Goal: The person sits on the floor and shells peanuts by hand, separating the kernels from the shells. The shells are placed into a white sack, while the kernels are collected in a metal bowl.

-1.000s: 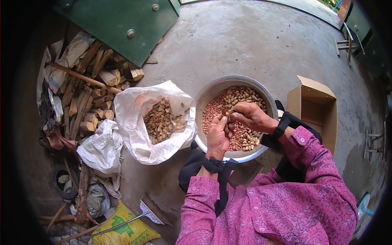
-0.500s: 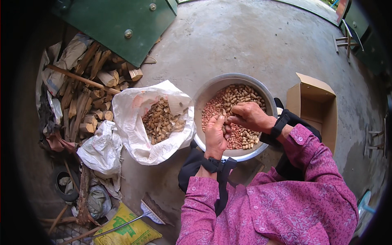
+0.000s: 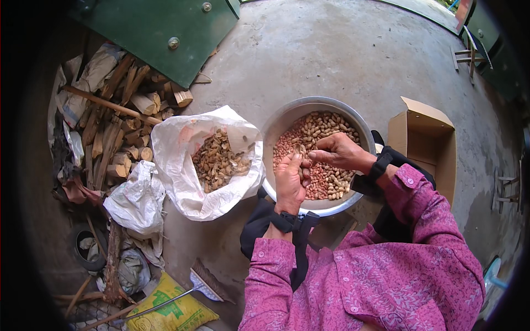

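Observation:
Over a metal basin (image 3: pixel 338 208), my left hand (image 3: pixel 290 185) is closed, with a peanut (image 3: pixel 300 149) in its shell between thumb and fingers. My right hand (image 3: pixel 343 153) is pinched beside it, its thumb and forefinger almost at the left fingertips; what it holds is too small to make out. Pinkish shelled peanut kernels (image 3: pixel 317 187) lie in the left and middle of the basin. Unshelled peanuts (image 3: pixel 331 126) are heaped along its far and right sides. Left of the basin, an open white sack (image 3: pixel 172 175) contains broken peanut shells (image 3: pixel 214 163).
An open cardboard box (image 3: pixel 448 154) stands right of the basin. Stacked firewood (image 3: pixel 110 129) and a crumpled white bag (image 3: pixel 138 199) lie at the left. A brush (image 3: pixel 207 282) rests by a yellow sack (image 3: pixel 171 309) at lower left. A green panel (image 3: pixel 160 38) stands at far left.
My right hand has shifted slightly up and its thumb and forefinger are now straighter in a pinch. My left hand stays nearly in place, still around the peanut.

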Motion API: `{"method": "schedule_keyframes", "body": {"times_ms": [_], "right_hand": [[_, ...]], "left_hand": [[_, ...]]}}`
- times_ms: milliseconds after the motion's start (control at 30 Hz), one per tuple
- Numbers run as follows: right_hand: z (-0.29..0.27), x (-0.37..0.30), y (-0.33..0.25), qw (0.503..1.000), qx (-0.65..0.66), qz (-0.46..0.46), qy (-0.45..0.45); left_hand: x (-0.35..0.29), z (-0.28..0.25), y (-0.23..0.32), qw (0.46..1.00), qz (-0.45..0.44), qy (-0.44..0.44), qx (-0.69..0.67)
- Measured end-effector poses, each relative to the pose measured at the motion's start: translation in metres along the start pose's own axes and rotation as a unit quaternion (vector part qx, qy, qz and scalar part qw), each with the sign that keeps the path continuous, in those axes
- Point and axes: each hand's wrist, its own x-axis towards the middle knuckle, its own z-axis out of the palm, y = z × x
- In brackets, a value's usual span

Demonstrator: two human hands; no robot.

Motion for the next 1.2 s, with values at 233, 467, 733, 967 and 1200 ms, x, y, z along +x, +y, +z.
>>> {"method": "schedule_keyframes", "body": {"times_ms": [233, 467, 733, 967, 1200], "right_hand": [[-0.001, 0.002, 0.004, 0.998, 0.046, 0.039, -0.032], [0.009, 0.001, 0.0, 0.959, 0.258, 0.12, 0.013], [0.003, 0.006, 0.002, 0.966, 0.207, 0.15, -0.04], [0.005, 0.008, 0.002, 0.914, 0.36, 0.184, -0.042], [0.007, 0.007, -0.003, 0.89, 0.409, 0.197, -0.032]], "left_hand": [[-0.001, 0.0, 0.0, 1.0, -0.007, -0.011, 0.003], [0.0, -0.001, -0.004, 1.0, -0.015, -0.018, 0.006], [-0.002, 0.0, -0.003, 1.0, -0.011, 0.006, 0.006], [-0.006, -0.001, 0.0, 1.0, -0.016, 0.006, -0.003], [-0.005, -0.001, 0.0, 0.998, -0.037, -0.048, 0.001]]}}
